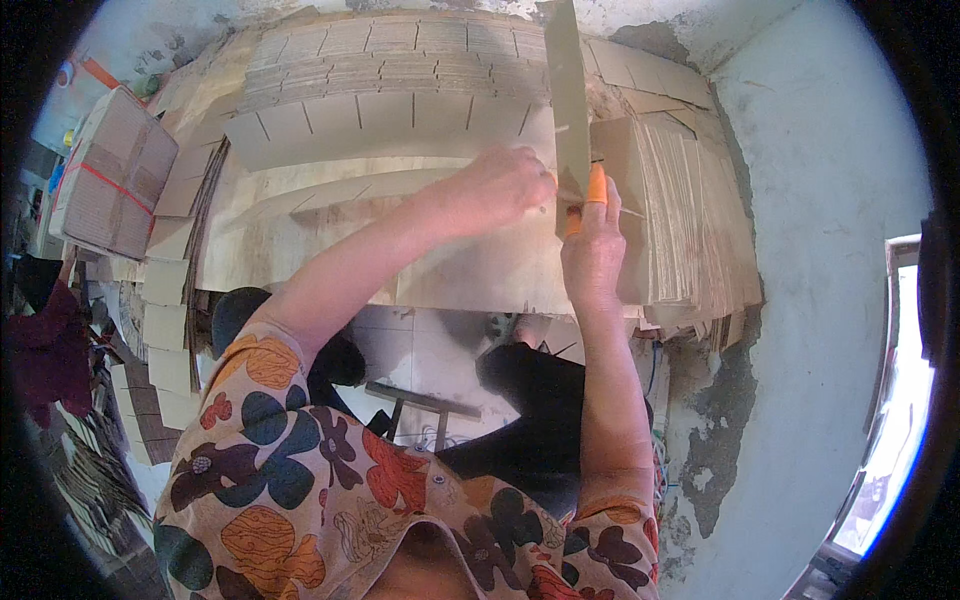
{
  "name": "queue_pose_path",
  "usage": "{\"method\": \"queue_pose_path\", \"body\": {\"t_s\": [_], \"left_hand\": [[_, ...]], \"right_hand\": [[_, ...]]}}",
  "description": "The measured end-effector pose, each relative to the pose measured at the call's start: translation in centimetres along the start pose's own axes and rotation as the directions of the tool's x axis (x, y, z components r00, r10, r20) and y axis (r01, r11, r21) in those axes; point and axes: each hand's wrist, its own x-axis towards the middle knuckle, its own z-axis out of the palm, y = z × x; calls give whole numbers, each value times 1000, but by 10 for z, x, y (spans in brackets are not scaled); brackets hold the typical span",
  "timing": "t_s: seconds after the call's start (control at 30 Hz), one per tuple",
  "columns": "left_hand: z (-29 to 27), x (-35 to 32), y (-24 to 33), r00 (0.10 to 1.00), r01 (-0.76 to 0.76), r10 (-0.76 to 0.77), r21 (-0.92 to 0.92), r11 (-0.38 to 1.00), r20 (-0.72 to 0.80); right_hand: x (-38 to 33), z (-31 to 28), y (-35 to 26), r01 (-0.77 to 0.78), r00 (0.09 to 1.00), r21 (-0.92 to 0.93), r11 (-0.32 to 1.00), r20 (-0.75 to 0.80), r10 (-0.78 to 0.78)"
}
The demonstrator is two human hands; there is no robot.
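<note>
Cardboard sheet [566, 90] stands on edge, clamped by right hand [592, 245]; left hand [510, 185] fingers pinch its lower edge. Keep sheet vertical, squared against stack [690, 230].

A bundle of cardboard sheets [110, 170] tied with red string sits at the far left, with loose pale cardboard pieces [165, 330] trailing down the left edge of the surface [300, 250] just beside it. Along the back, rows of slotted cardboard blanks [400, 70] lie fanned in overlapping layers, and a thick stack of flat sheets [690, 220] stands at the right against a rough grey wall [820, 200] with peeling patches. Below, a dark metal stool frame [420, 405] stands on a pale tiled floor [420, 350].
</note>
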Motion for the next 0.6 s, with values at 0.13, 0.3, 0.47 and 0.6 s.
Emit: {"method": "queue_pose_path", "body": {"t_s": [0.13,0.3,0.47,0.6], "left_hand": [[-3,-13,10,980,122,-116,-27,992,162],[-40,1,-3,827,523,-399,-286,803,396],[1,12,-81,906,418,-422,220,881,-32],[33,2,-114,906,408,-418,423,809,-75]], "right_hand": [[-1,-1,-8,43,998,-35,998,37,-41],[-5,-8,-5,-40,999,26,999,5,40],[-3,-8,-11,-59,996,123,991,-58,67],[-3,-8,-23,-133,991,170,976,4,134]]}}
